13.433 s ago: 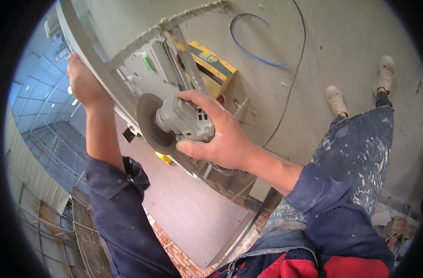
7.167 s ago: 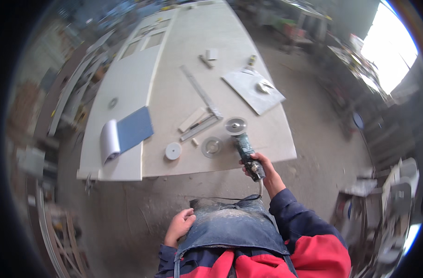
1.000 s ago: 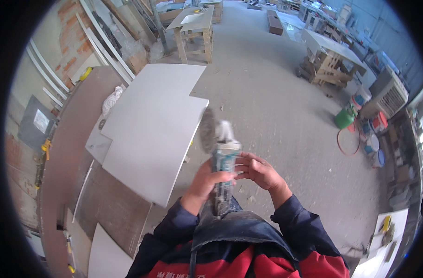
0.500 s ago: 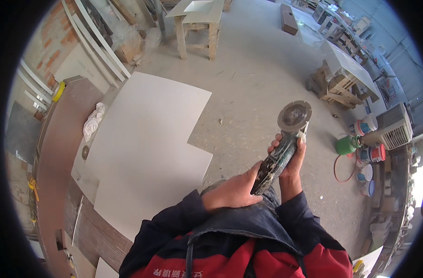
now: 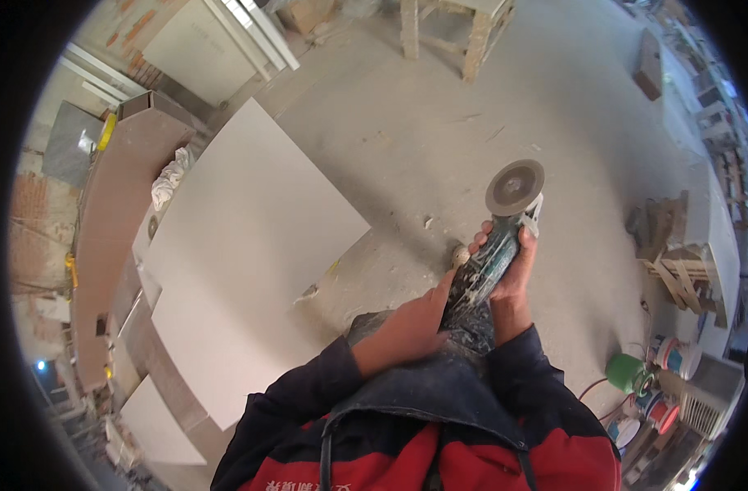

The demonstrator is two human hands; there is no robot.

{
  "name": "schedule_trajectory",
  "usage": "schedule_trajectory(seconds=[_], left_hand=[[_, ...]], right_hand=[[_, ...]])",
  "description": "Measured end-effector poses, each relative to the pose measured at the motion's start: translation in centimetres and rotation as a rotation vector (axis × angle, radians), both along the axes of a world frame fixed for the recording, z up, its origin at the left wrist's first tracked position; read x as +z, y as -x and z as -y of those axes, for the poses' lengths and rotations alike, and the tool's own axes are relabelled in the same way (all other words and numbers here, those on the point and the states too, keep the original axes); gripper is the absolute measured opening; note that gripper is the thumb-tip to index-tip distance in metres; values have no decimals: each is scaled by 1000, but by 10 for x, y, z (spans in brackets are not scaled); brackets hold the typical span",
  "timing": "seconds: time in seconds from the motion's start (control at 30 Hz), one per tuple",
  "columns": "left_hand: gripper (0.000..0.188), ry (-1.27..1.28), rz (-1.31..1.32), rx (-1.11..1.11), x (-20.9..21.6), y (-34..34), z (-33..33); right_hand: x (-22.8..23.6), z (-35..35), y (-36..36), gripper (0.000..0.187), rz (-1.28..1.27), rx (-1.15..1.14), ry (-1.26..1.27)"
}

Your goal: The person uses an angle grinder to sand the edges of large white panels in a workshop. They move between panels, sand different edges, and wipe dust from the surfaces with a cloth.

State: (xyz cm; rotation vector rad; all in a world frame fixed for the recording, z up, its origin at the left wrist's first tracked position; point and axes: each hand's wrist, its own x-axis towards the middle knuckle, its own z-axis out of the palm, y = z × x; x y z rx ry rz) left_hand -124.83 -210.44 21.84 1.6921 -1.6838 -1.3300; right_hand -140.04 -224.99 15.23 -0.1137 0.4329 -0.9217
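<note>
An angle grinder [image 5: 482, 266] with a dark, scuffed body and a round grey cutting disc [image 5: 515, 187] is held in front of my waist, disc end pointing away from me. My right hand [image 5: 515, 282] is wrapped around its body just below the disc, fingers showing on the left side and thumb on the right. At the rear end, my left hand [image 5: 407, 327] lies against the body with one digit stretched up along it. That hand is partly blurred, and its other fingers are hidden. To the left lies a large white sheet [image 5: 251, 221] with a stepped edge.
Left of the sheet runs a long brown panel [image 5: 116, 237], with a crumpled white cloth [image 5: 171, 176] nearby. A wooden stand [image 5: 476, 37] is at the far side. At the right are a pallet-like wooden frame [image 5: 673, 254], a green gas cylinder [image 5: 625, 372] and several buckets [image 5: 656, 409].
My view has swung left, so the sheet appears turned and the stand and right-side items sit farther right. My left hand has shifted slightly along the grinder's rear. My right hand keeps its grip.
</note>
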Motion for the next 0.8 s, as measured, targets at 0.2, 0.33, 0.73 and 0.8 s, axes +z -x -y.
schedule_trajectory(seconds=[0.2, 0.33, 0.73, 0.8], left_hand=[[84, -178, 115, 53, 7, 5, 102], [68, -115, 760, 27, -40, -60, 113], [24, 68, 834, -118, -91, -136, 56], [20, 118, 809, -119, -93, -138, 59]], right_hand=[[-30, 120, 26, 55, -228, 204, -125], [-57, 166, 26, 55, -383, 370, -154], [-65, 191, -84, 37, -611, 691, -132], [-62, 193, -101, 37, -629, 688, -137]])
